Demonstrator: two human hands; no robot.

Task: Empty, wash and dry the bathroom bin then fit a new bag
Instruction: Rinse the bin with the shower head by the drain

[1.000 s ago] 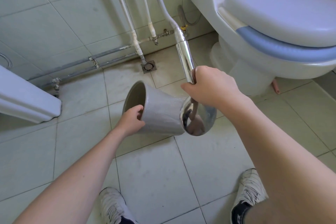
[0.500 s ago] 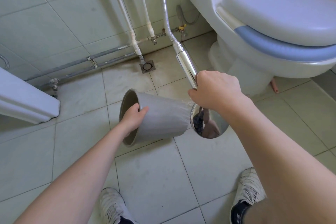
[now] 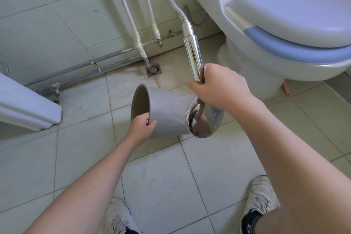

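Swung slightly since 0.5 s ago: grey bathroom bin (image 3: 167, 114) now with its mouth turned more toward the wall pipes (image 3: 140, 24), chrome shower head (image 3: 204, 119) drawn tight against its base end. Bin held off the tiled floor (image 3: 161, 176), lying on its side, mouth to the left and facing the floor drain (image 3: 152, 70), no bag visible inside. Left hand (image 3: 141, 129) gripping the lower rim, fingers curled into the opening and thumb on the outer wall. Right hand (image 3: 220, 85) wrapped round the shower handle just above the round head, hose (image 3: 171, 0) running up toward the wall. Fine streaks across the bin's upper wall, possibly spray. Toilet (image 3: 284, 34) at right with lid down, 2 white sneakers (image 3: 262, 194) at the bottom edge.
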